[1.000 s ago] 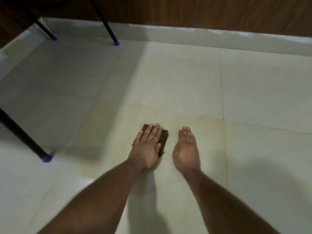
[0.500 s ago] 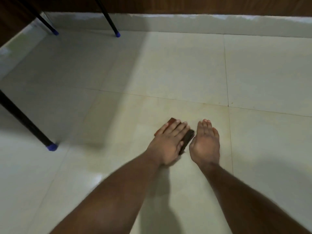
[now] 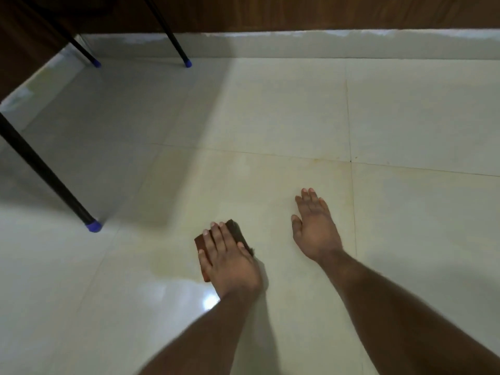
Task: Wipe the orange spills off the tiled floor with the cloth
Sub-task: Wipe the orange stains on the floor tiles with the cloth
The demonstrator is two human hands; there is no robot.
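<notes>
Fingers [image 3: 216, 239] of my left hand [image 3: 230, 261] lie straight and together, pressing the folded brown cloth [image 3: 238, 234] flat on the tiled floor [image 3: 270, 104]. Right hand [image 3: 315, 228] is spread, palm down on the tile, well apart from the cloth. Faint orange film [image 3: 319, 163] sits ahead by the grout line. Risks: no real grip, so the cloth can slip out mid-stroke; wet sheen near my wrist means smearing rather than lifting; right palm could skid. Chair leg [image 3: 92, 226] is close on the left.

Both my hands down, palms flat.
My left hand [image 3: 230, 255] presses with straight fingers toward 11 o'clock; my right hand [image 3: 315, 226] lies spread at 3 o'clock of it.
</notes>
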